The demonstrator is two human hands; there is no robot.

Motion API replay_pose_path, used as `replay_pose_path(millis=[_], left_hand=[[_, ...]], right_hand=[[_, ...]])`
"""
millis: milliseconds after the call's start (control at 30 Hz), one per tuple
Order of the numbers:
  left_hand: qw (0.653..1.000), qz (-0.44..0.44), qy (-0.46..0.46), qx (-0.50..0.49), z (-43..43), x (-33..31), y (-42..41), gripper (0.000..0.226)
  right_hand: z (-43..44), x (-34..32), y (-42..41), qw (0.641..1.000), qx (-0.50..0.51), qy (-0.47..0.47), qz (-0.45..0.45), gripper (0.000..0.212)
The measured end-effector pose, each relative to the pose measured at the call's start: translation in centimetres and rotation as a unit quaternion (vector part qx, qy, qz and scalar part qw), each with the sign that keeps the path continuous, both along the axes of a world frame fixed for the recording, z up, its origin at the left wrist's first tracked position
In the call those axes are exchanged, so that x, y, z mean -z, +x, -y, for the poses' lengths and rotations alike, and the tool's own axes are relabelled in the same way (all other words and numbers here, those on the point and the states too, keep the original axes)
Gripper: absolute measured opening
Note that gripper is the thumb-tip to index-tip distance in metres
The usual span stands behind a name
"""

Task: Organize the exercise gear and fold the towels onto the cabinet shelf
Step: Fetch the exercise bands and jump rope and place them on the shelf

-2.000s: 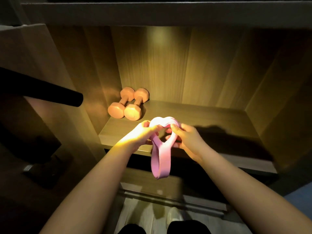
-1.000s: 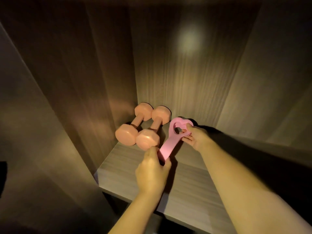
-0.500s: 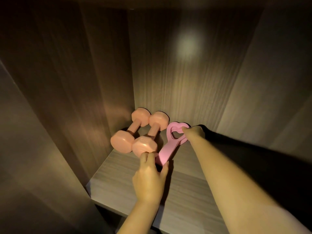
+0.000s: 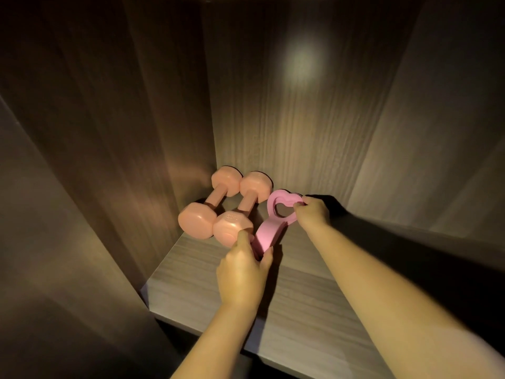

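Observation:
A pink thigh exerciser [image 4: 269, 231] with a heart-shaped head lies on the grey wooden cabinet shelf [image 4: 300, 310], just right of two peach dumbbells. My left hand [image 4: 243, 272] pinches its near end between thumb and fingers. My right hand [image 4: 313, 210] holds the right lobe of the heart head at the far end. The left dumbbell [image 4: 209, 206] and the right dumbbell [image 4: 244, 212] lie side by side in the back left corner, the right one touching the exerciser. No towel is in view.
The cabinet's left wall [image 4: 123, 160], back panel [image 4: 287, 119] and right wall [image 4: 437, 160] close in the shelf. Bare shelf stretches to the right of my right arm, much of it in shadow. The shelf's front edge runs below my forearms.
Both hands carried the pink exerciser from in front of the cabinet onto the shelf and laid it beside the dumbbells. In the last half second the hands barely moved.

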State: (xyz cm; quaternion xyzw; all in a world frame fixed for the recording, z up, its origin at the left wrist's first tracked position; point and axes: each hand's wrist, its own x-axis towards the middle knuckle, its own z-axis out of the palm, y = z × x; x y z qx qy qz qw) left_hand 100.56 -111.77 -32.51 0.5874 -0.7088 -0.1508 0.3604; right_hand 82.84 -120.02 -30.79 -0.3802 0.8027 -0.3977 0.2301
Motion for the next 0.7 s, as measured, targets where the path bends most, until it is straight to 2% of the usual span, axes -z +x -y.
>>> replay_pose_path(millis=[233,533,600,700], left_hand=[[0.999,-0.034,0.003,0.002,0.3,0.1,-0.1,0.048],[1.0,0.016,-0.008,0.021,0.4,0.3,0.1,0.026],[0.999,0.037,-0.009,0.022,0.2,0.1,0.3,0.025],[0.997,0.076,0.007,0.026,0.0,-0.7,0.5,0.03]], right_hand=[[-0.3,0.1,-0.9,0.999,-0.031,0.005,0.018,0.027],[-1.4,-0.1,-0.4,0.989,-0.072,-0.007,0.126,0.033],[-2.0,-0.2,-0.7,0.99,-0.088,0.003,0.108,0.036],[-3.5,-0.6,-1.1,0.993,-0.104,0.049,0.032,0.051]])
